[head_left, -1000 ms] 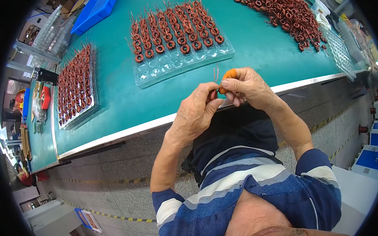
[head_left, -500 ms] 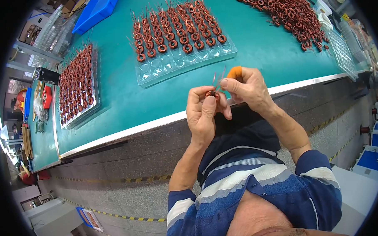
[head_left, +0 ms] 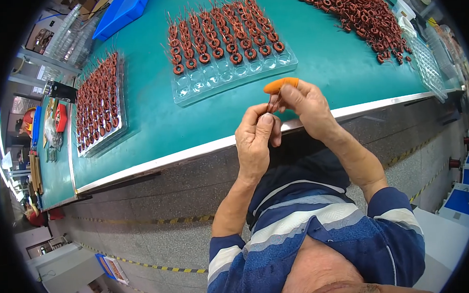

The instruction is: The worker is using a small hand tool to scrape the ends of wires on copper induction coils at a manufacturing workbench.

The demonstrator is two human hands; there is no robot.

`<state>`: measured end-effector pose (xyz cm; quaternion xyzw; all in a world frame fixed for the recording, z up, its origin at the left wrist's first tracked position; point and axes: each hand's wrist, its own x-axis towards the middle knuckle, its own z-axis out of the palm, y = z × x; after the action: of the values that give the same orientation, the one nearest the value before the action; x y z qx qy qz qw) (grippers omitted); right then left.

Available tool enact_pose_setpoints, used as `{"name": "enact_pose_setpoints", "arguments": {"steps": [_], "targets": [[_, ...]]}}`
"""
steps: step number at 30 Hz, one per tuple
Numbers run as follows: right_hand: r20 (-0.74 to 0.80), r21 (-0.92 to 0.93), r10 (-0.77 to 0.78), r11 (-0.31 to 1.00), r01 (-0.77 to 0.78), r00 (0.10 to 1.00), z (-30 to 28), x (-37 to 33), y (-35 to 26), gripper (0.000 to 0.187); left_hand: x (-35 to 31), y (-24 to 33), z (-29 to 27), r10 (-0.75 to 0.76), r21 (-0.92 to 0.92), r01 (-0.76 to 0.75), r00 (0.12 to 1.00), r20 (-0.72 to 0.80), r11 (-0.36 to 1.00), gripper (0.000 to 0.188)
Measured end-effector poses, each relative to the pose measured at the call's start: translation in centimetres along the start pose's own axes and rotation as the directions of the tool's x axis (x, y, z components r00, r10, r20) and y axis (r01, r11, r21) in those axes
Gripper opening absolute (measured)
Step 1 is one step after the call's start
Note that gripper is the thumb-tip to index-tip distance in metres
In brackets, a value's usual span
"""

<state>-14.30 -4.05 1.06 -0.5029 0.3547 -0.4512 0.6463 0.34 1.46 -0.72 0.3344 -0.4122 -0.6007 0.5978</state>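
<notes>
My left hand [head_left: 252, 140] pinches a copper-wound ring coil between thumb and fingers, at the table's front edge. The thumb covers most of the coil. Its thin wire leads [head_left: 270, 105] stick up toward my right hand [head_left: 310, 106]. An orange finger cot [head_left: 280, 85] covers one right finger, which lies across the tops of the leads. The right thumb is bent close to it, closed on the leads. Beyond my hands, a clear plastic tray [head_left: 212, 87] holds rows of similar coils [head_left: 218, 53] with their leads upward; its front pockets hold none.
Stacked trays full of coils [head_left: 99, 107] stand at the left. A large heap of loose coils [head_left: 362, 18] lies at the far right, near a clear tray [head_left: 427, 65]. A blue bin [head_left: 120, 17] is at the back left. The white table edge [head_left: 193, 153] runs before me.
My right finger with the orange cot has straightened and swung left over the leads. The left thumb now hides the coil, which showed before. The view has shifted slightly.
</notes>
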Motion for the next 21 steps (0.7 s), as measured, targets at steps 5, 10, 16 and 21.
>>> {"name": "enact_pose_setpoints", "arguments": {"steps": [5, 10, 16, 21], "targets": [[0.112, 0.066, 0.098, 0.992, -0.106, 0.989, -0.9, 0.4, -1.1, 0.037, 0.2, 0.4, -0.5, -0.034, -0.07, 0.039, 0.997, 0.069, 0.997, 0.024], [0.048, -0.23, 0.087, 0.97, -0.074, 0.995, -1.7, 0.1, -2.5, 0.034, -0.2, 1.0, -0.6, 0.005, 0.304, -0.027, 0.997, 0.072, 0.952, 0.025], [0.18, -0.36, 0.184, 0.927, -0.11, 0.966, -2.2, 0.9, -4.2, 0.03, -0.2, 1.4, -0.9, 0.204, 0.647, -0.299, 0.954, 0.219, 0.701, 0.026], [0.204, -0.363, 0.26, 0.915, -0.174, 0.944, -1.8, 1.2, -5.1, 0.028, -0.4, 2.5, -0.4, 0.189, 0.724, -0.336, 0.941, 0.28, 0.602, 0.024]]}}
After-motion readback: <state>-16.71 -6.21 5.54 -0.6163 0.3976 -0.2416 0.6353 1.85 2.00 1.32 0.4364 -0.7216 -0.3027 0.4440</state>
